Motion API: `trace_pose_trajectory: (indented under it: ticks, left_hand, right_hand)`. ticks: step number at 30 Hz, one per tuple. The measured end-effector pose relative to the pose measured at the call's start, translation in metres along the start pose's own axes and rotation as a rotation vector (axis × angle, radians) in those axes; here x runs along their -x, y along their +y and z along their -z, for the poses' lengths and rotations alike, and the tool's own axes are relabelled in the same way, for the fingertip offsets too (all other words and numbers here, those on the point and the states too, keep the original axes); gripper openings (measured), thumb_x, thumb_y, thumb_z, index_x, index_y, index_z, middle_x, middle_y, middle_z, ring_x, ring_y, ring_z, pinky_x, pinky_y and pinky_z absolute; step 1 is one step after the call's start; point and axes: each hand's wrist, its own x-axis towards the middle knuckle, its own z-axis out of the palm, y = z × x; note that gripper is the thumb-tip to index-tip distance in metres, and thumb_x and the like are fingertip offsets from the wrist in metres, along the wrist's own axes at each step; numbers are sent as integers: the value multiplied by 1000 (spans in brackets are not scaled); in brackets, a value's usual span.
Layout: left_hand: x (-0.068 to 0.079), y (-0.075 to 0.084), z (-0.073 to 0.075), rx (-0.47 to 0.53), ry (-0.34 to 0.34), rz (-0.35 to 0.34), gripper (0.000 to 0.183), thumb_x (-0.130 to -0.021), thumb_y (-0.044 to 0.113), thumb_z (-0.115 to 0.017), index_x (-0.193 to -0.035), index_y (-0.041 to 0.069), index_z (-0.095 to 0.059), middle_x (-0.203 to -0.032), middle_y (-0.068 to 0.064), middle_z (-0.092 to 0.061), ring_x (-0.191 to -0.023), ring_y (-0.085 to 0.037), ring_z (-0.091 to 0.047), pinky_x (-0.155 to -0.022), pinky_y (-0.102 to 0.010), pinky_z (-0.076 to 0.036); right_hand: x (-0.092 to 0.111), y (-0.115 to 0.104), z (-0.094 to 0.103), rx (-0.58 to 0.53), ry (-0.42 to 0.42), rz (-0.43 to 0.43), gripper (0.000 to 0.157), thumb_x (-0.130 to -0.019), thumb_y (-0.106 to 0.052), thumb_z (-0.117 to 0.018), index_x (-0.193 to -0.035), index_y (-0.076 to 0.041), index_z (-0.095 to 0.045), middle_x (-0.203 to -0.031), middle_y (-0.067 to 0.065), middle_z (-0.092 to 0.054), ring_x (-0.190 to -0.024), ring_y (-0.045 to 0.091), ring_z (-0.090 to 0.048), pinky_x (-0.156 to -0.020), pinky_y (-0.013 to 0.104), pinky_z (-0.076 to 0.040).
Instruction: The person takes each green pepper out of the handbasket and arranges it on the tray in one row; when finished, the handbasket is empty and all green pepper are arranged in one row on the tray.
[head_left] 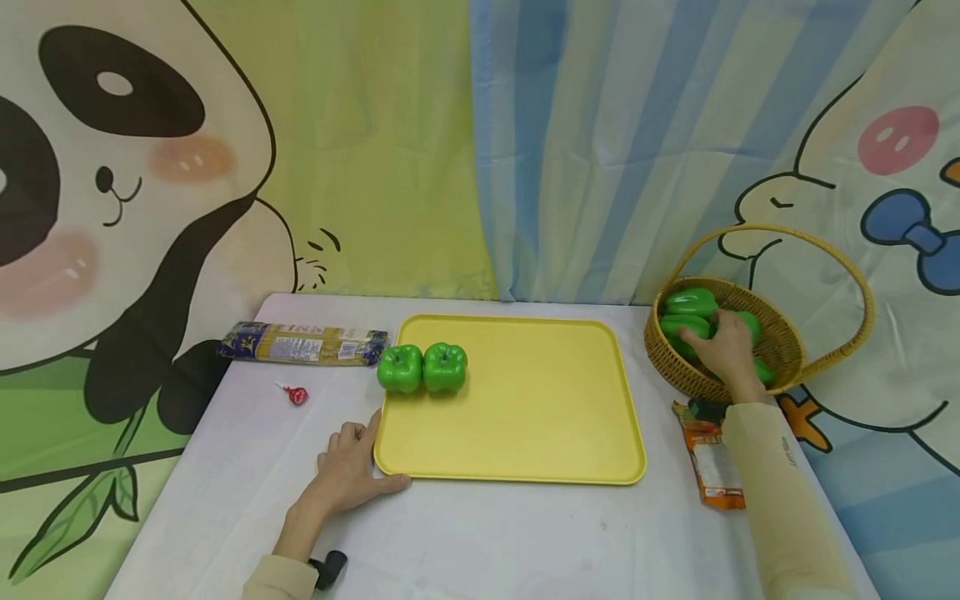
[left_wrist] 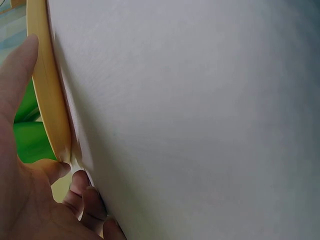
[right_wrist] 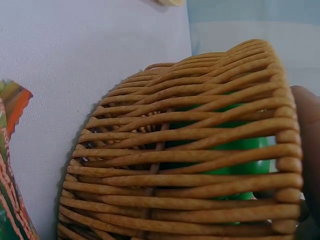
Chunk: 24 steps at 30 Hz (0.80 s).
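My left hand (head_left: 347, 468) rests at the near left corner of a yellow tray (head_left: 540, 400), thumb along the front edge, index finger against the left side. In the left wrist view the thumb (left_wrist: 20, 70) lies straight on the tray's rim (left_wrist: 49, 95). Two green bell peppers (head_left: 446, 367) sit side by side on the tray's left part. My right hand (head_left: 729, 354) reaches into a wicker basket (head_left: 663, 358) and touches a green pepper (head_left: 681, 327); its grip is hidden. Through the weave in the right wrist view, green peppers (right_wrist: 245, 155) show beside the fingers.
Left of the tray lies a long pack of dry pasta (head_left: 307, 344), with a red lollipop (head_left: 297, 395) nearer me. An orange packet (head_left: 716, 471) lies in front of the basket, partly under my right forearm. The basket's tall handle (head_left: 862, 308) leans right. A patterned curtain hangs behind.
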Motion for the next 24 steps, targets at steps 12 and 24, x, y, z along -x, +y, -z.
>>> trace_pose_trajectory:
  ticks: [12,24]
  left_hand:
    - [-2,-2,-3,-16,8,1,128,-63,79,-76,-162,21,-20,-130,-16,-47,-111,-29,-41,-78,-38,-33]
    - [-3,-3,-4,-10,5,8,127,-63,79,-75,-162,22,-20,-132,-16,-46,-113,-30,-41,-79,-40,-34]
  right_hand:
    - [-4,3,-5,23,-11,-2,93,-98,-55,-53,-148,19,-24,-142,46,-32,-125,60,-35,-97,68,-36]
    - [-3,-2,-6,48,-40,5,93,-96,-50,-62,-145,20,-28,-140,46,-30,-118,56,-37,-93,67,-38]
